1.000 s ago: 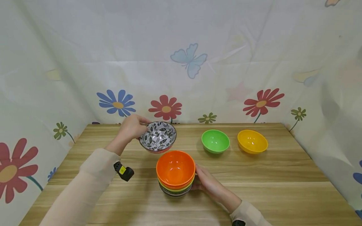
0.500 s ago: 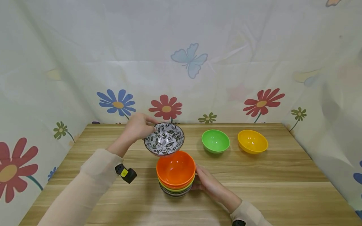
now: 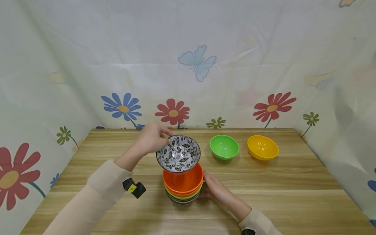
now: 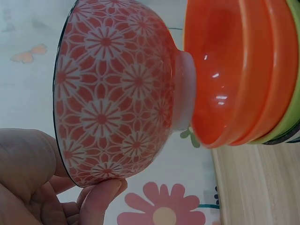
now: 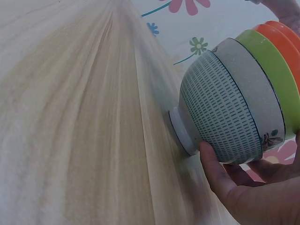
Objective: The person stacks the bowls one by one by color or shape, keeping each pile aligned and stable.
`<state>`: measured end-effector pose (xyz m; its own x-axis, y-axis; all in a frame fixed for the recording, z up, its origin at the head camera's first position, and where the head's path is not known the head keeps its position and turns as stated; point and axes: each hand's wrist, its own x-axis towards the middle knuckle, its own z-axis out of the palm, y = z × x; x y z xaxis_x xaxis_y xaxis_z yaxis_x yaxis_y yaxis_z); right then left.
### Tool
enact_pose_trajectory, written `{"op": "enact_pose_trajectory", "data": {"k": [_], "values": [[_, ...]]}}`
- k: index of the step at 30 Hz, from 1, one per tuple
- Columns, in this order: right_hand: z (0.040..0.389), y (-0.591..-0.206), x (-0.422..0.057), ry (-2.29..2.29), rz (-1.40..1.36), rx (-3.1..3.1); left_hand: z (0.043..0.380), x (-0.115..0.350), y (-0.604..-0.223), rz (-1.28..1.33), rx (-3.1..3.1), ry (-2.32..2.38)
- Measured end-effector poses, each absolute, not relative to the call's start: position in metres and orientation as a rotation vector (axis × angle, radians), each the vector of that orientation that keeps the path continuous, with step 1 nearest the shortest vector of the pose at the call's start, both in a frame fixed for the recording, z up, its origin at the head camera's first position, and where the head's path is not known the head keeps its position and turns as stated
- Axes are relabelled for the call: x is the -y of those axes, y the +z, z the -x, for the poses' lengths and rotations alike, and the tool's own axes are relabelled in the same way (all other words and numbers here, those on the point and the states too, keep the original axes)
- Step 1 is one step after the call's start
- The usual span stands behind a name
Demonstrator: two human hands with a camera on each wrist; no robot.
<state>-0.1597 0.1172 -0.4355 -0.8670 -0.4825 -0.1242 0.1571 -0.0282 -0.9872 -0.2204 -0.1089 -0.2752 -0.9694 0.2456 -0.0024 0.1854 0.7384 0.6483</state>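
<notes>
My left hand (image 3: 152,139) pinches the rim of a bowl (image 3: 178,154) with a black-and-white leaf pattern inside. Its outside, red with white flowers, faces the left wrist view (image 4: 112,93). This bowl is held tilted over the back of an orange bowl (image 3: 182,184), the top one of a stack. Below the orange come a lime-green bowl (image 5: 269,70), a pale grey one (image 5: 251,70) and, lowest, a white bowl with green dashes (image 5: 218,110). My right hand (image 3: 218,192) holds the stack's right side, fingers curved along the lower bowls.
A bright green bowl (image 3: 224,147) and a yellow bowl (image 3: 262,148) stand upright and apart toward the back right of the wooden table (image 3: 264,189). Right behind the table's far edge hangs a flower-printed cloth (image 3: 235,81).
My left hand has carried the patterned bowl right and toward me, from behind and left of the stack to over the orange bowl. The right hand and stack have stayed put.
</notes>
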Motion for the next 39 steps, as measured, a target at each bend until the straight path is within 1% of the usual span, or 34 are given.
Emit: {"op": "enact_pose_trajectory", "data": {"k": [16, 39], "values": [[0.16, -0.436, -0.119, -1.955, 0.368, -1.805, 0.205, 0.099, -0.292, -0.417, -2.844, 0.987], [0.16, -0.434, -0.118, -1.966, 0.396, -1.793, 0.206, 0.099, -0.312, -0.346, -2.814, 1.024]]}}
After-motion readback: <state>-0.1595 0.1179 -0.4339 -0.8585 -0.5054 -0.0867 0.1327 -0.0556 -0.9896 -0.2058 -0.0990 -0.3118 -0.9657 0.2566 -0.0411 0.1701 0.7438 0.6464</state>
